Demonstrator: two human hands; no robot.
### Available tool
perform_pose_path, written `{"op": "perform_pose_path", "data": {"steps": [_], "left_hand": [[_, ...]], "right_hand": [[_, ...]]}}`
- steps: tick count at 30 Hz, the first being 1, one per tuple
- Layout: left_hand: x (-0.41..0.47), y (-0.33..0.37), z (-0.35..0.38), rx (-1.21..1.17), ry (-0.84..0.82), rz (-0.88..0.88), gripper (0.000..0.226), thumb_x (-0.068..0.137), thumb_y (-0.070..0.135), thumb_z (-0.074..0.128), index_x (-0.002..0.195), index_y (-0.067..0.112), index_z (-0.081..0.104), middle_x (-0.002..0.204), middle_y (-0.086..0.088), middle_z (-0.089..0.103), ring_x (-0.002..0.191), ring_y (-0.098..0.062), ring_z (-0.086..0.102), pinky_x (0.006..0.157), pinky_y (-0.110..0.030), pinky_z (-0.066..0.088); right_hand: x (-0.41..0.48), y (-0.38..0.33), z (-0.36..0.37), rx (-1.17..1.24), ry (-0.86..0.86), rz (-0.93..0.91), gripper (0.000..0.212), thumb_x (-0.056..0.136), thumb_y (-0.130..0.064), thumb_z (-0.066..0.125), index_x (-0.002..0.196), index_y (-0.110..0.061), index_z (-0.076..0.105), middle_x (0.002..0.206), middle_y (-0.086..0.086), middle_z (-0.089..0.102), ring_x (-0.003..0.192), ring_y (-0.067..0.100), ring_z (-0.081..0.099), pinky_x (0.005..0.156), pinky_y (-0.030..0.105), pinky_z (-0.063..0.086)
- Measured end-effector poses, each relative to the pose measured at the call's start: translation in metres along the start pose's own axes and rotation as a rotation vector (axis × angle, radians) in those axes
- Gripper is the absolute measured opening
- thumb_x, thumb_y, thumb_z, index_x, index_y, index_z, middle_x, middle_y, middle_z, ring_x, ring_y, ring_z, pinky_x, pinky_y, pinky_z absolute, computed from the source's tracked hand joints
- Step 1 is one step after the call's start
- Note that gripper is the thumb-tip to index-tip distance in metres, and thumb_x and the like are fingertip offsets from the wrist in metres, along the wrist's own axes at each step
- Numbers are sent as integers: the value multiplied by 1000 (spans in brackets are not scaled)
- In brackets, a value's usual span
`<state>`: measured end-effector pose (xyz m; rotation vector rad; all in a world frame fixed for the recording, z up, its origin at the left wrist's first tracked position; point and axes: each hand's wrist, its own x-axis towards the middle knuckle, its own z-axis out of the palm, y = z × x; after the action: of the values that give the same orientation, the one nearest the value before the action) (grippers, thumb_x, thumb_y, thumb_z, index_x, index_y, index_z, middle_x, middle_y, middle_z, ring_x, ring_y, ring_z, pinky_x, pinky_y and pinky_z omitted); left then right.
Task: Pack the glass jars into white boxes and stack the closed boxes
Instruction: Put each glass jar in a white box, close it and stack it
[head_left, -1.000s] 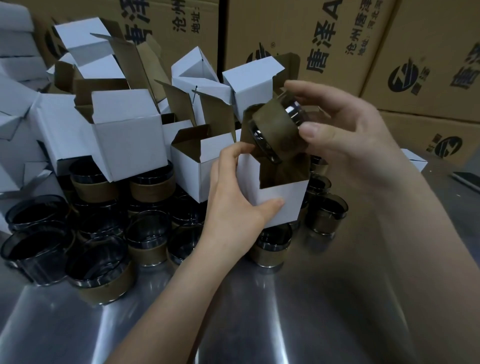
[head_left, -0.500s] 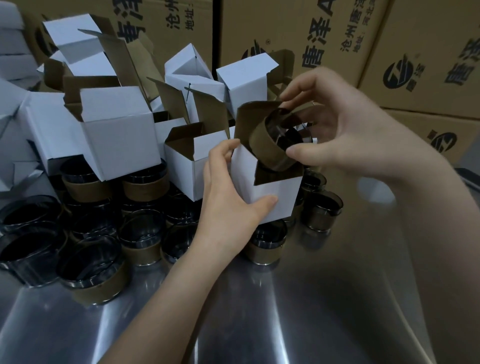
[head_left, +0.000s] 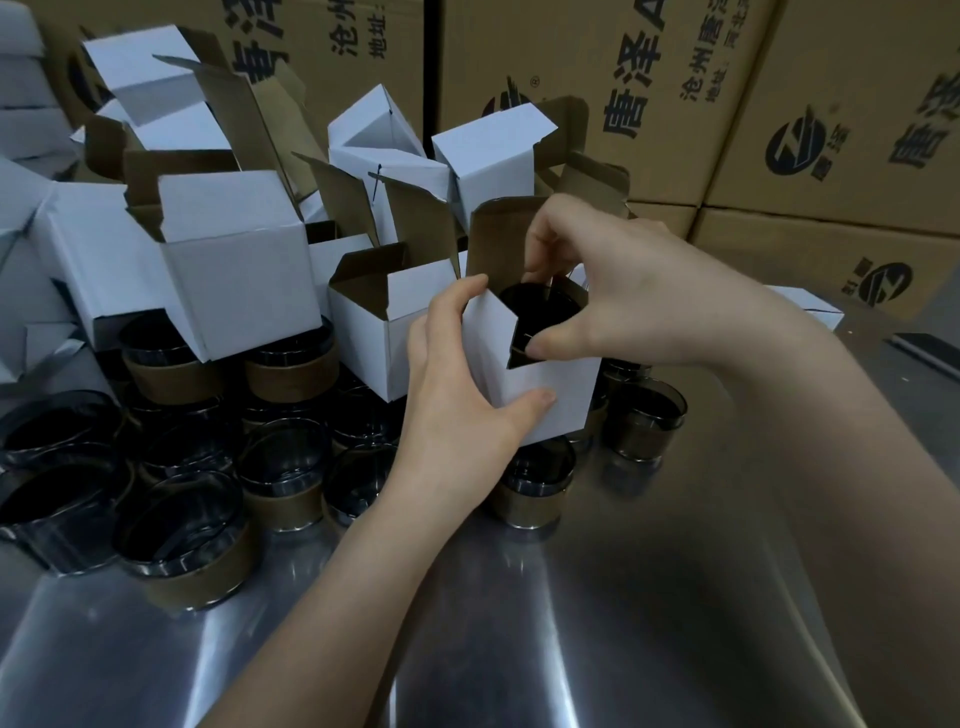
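Here, in the head view, a dark glass jar (head_left: 540, 312) sits upright and low inside an open white box (head_left: 550, 395) whose brown-lined flaps stand raised; a sliver of its brown band shows. The left hand (head_left: 457, 395) has its grip round the box's near corner, and the right hand (head_left: 613, 291) pinches the jar's rim. Banded jars (head_left: 280, 467) and open boxes (head_left: 244, 270) crowd the steel desk (head_left: 623, 597).
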<state>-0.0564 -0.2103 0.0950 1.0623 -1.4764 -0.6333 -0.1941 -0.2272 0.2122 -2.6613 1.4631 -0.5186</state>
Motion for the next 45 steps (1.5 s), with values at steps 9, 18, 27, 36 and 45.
{"op": "perform_pose_path", "data": {"steps": [9, 18, 27, 36, 45], "left_hand": [[0, -1, 1, 47, -11, 14, 85, 75, 24, 82, 135, 50, 28, 138, 17, 29, 132, -10, 36, 103, -28, 43], [0, -4, 1, 36, -16, 22, 81, 76, 25, 82, 130, 55, 30, 133, 20, 29, 132, -5, 35, 89, -7, 32], [2, -5, 2, 15, -14, 18, 81, 77, 26, 81, 133, 55, 30, 123, 28, 26, 122, 4, 34, 85, -2, 30], [-1, -3, 1, 7, -36, 3, 79, 80, 24, 77, 138, 50, 29, 127, 22, 25, 112, 19, 32, 75, 10, 33], [-3, 2, 1, -49, -82, -62, 61, 84, 32, 73, 131, 50, 39, 133, 17, 29, 120, 0, 40, 96, -13, 44]], "right_hand": [[24, -9, -8, -271, -141, 49, 44, 65, -47, 85, 85, -28, 50, 88, -12, 54, 80, 7, 45, 79, 37, 26], [34, -15, 0, -467, -213, 45, 30, 76, -50, 78, 93, -30, 64, 90, -5, 56, 100, 22, 36, 79, 39, 18], [40, -22, 5, -585, -225, 57, 25, 81, -43, 75, 92, -28, 59, 79, -2, 48, 96, 24, 35, 80, 41, 18], [16, -2, -19, -68, -23, 22, 14, 87, -21, 67, 96, -32, 69, 92, -17, 64, 94, 6, 61, 75, 22, 48], [-6, 42, 32, 945, 357, 353, 23, 87, -9, 71, 107, -17, 64, 93, 0, 73, 67, -3, 65, 53, 15, 51]]}}
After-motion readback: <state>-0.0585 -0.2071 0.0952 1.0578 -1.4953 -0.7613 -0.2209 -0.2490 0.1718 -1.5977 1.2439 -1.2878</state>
